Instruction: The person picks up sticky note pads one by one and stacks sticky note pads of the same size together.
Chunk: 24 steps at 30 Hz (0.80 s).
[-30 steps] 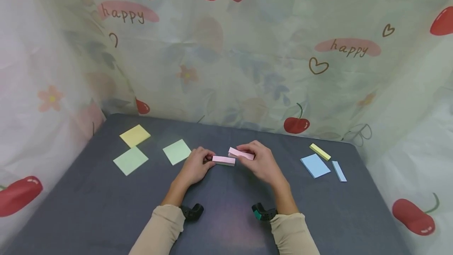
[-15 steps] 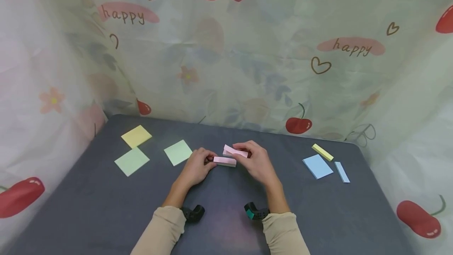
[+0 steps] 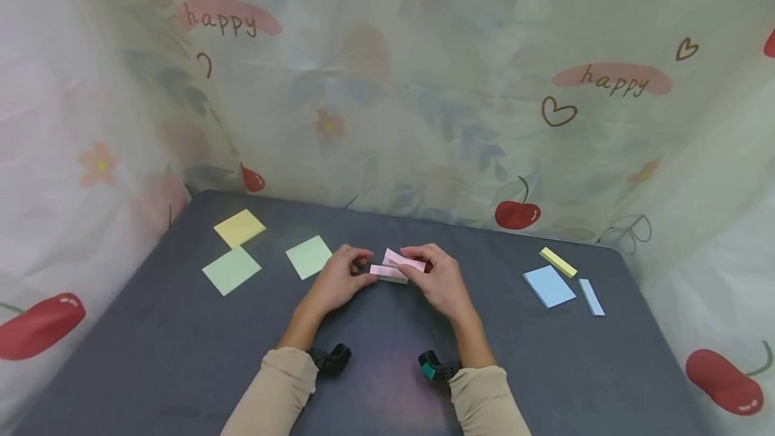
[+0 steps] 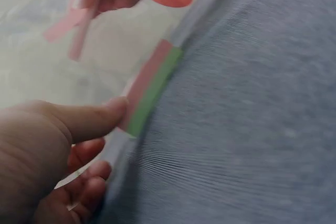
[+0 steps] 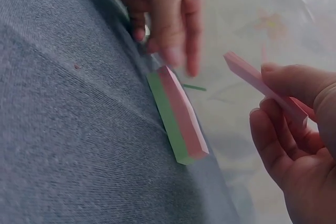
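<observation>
- The right hand (image 3: 440, 280) pinches a pink sticky-note strip pad (image 5: 249, 77), its leaves splayed at one end.
- Just beside the pad, nearer the person and apart from it, lies the pink-and-green strip stack (image 5: 181, 114), long axis side to side, roughly parallel to the pad.
- The left hand (image 3: 338, 280) is nearer the stack: thumb and fingers parted widely at its left end, thumb contact uncertain.
</observation>
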### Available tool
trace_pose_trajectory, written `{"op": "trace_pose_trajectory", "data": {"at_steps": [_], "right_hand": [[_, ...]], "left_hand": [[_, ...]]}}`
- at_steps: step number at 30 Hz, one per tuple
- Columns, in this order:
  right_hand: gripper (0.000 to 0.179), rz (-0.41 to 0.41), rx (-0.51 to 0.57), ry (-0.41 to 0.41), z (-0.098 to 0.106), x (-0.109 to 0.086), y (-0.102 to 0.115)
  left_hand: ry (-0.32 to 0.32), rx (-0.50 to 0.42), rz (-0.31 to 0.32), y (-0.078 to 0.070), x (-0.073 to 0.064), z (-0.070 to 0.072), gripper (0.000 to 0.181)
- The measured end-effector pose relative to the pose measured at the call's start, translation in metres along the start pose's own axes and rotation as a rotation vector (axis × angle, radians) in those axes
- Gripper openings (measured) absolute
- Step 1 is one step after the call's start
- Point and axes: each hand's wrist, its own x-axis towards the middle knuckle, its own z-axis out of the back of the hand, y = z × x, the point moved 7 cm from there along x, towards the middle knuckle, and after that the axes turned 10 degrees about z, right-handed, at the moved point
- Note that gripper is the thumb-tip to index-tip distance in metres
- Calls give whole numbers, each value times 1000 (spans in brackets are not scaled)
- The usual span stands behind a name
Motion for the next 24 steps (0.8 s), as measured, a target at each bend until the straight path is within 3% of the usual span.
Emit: {"op": "trace_pose_trajectory", "data": {"at_steps": [6,10,24], "right_hand": [[30,11,-2,8,-5,0,1],[29,16,11,17,-8,2,4],[24,2,-14,48,-11,0,6]], "left_hand": [[16,-137,-23,-10,-5,10,44],[47,-151,-33,-14,-7,8,42],[61,-201,-84,-20,-9,9,31]]}}
